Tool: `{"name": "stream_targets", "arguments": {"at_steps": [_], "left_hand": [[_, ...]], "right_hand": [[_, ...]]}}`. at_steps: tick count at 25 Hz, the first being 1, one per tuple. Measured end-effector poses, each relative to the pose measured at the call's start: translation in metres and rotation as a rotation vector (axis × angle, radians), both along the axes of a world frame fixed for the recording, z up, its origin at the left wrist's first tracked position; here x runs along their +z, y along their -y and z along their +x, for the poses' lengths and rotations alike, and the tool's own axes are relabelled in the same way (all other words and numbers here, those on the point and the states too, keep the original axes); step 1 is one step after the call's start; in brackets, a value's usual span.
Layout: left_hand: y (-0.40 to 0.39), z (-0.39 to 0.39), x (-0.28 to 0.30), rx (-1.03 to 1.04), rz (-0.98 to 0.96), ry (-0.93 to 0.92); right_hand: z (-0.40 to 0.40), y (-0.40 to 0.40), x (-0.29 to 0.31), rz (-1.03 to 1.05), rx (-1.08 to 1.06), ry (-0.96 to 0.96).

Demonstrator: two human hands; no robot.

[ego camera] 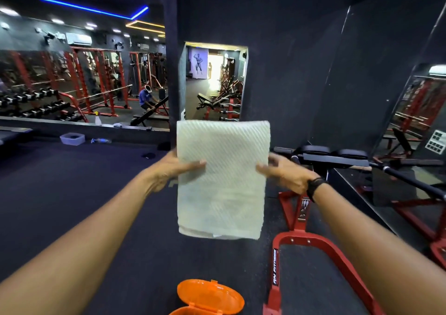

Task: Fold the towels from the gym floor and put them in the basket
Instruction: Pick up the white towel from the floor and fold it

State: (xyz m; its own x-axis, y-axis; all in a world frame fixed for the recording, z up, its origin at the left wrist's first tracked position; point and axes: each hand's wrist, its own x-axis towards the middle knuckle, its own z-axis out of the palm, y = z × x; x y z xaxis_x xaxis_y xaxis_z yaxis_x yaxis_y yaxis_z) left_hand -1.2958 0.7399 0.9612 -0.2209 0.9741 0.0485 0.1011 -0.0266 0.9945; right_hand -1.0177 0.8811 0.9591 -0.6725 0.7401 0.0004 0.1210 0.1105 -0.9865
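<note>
Here, in the head view, a pale ribbed towel hangs in mid-frame, held up in the air between both hands and already folded to a tall rectangle. Its long axis runs up and down the frame, with a folded edge at the top and loose layered edges at the bottom. The left hand pinches the towel's left edge about halfway up, thumb across the front face; the right hand meets the right edge at the same height, but blur keeps me from telling whether it pinches or only touches. Both hands stand equally near, so the next fold probably turns on bringing top to bottom.

The orange basket sits at the bottom centre, directly below the towel and well apart from it. Only its open lid and a sliver of rim show; the rest is cut off. A red bench frame stands at the lower right.
</note>
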Motion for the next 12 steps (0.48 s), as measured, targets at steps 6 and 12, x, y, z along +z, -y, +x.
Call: {"name": "stream_targets", "arguments": {"at_steps": [6,12], "left_hand": [[0.005,0.007,-0.054,0.192,-0.147,0.055],[0.004,-0.003,-0.067,0.11,-0.084,-0.184]], "right_hand": [[-0.006,0.015,-0.057,-0.109,-0.153,0.032],[-0.005,0.018,-0.057,-0.017,-0.034,0.066]]}}
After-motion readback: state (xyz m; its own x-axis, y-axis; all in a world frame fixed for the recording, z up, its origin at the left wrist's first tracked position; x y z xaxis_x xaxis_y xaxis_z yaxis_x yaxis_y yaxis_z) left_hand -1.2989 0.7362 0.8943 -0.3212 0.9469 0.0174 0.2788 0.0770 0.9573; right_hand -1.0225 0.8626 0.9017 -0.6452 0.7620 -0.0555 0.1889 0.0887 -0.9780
